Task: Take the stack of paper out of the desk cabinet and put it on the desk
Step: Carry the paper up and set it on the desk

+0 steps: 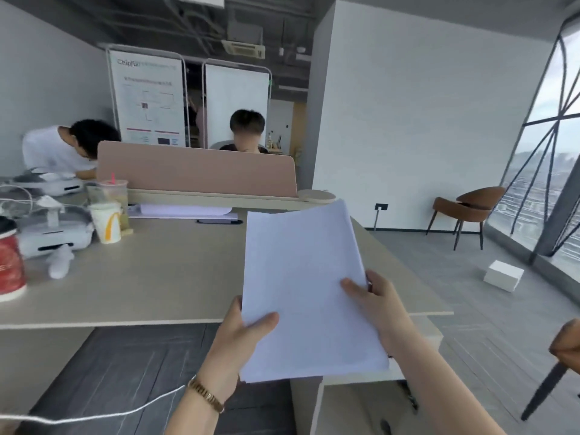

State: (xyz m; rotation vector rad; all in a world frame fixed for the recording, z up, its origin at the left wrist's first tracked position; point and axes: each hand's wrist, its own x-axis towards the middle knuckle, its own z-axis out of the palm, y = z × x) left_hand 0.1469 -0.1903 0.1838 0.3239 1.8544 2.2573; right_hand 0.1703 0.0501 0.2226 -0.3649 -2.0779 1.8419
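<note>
A white stack of paper (306, 287) is held in the air, tilted, above the right end of the beige desk (150, 277). My left hand (248, 328) grips its lower left edge, thumb on top. My right hand (373, 299) grips its right edge, thumb on the sheet. The desk cabinet (361, 403) stands below the papers at the desk's right end; its top is open and its inside is mostly hidden by my arms.
On the desk's left stand a McDonald's cup (106, 222), a plastic drink cup (110, 189), a red cup (9, 265) and white devices (53, 230). Papers and a pen (219, 221) lie by the pink divider (197, 171). Two persons sit beyond. A brown chair (464, 208) and white box (503, 275) stand right.
</note>
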